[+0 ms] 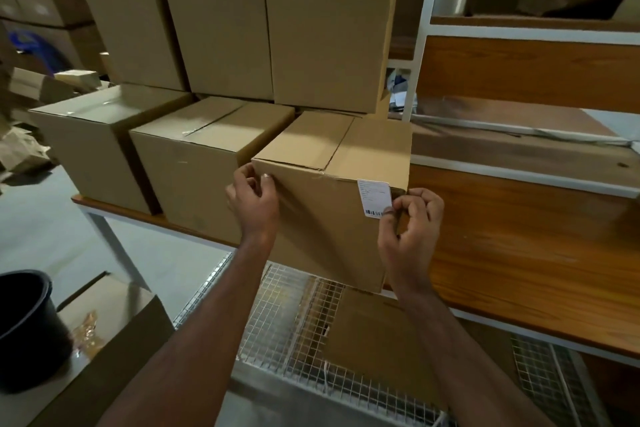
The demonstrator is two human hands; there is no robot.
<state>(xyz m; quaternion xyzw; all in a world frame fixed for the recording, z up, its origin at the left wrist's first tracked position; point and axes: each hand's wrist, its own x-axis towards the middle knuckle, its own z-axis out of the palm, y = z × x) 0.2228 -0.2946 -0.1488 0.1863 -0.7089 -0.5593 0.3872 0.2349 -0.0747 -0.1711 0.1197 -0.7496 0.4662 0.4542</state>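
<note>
The cardboard box stands at the front edge of the wooden shelf, with the white label on its front face, up in that face's right corner. The left hand grips the box's upper left corner, thumb on the front face and fingers curled round the side. The right hand pinches the label's lower right corner between thumb and forefinger, while a taped carton stands just left of the box and a wire-mesh cart lies below it
</note>
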